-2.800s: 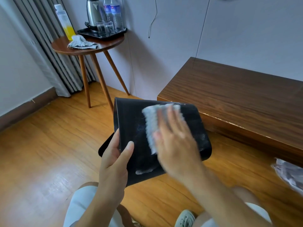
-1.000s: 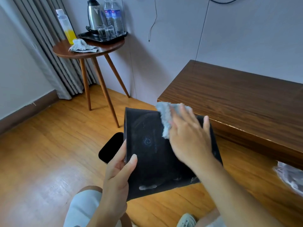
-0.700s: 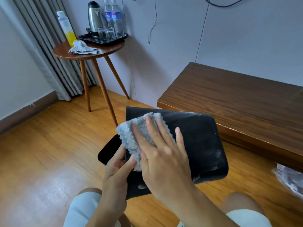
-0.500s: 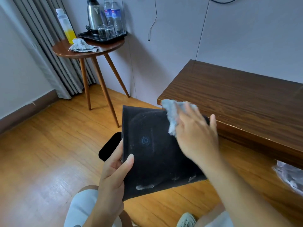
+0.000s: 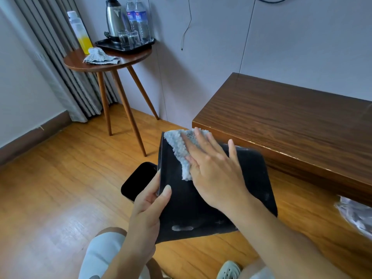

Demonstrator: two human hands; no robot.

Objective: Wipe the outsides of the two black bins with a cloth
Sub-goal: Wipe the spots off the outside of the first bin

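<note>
While the left hand (image 5: pixel 150 204) pinches the rim of the black bin (image 5: pixel 203 200) — thumb on the outside, fingers tucked inside — the right hand (image 5: pixel 215 172) lies flat and spread, pressing a fluffy grey cloth (image 5: pixel 181 150) onto the bin's upper side. Bin's held tipped over above the wood floor (image 5: pixel 60 188), just beside a low wooden bench (image 5: pixel 291 121).

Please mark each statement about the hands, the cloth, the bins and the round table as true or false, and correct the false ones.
1. The right hand presses the cloth on the held bin. True.
2. The left hand holds the bin's edge. True.
3. The second bin stands on the wooden bench. False: it lies on the floor.
4. The round table carries no cloth. False: a spare cloth lies there.
</note>
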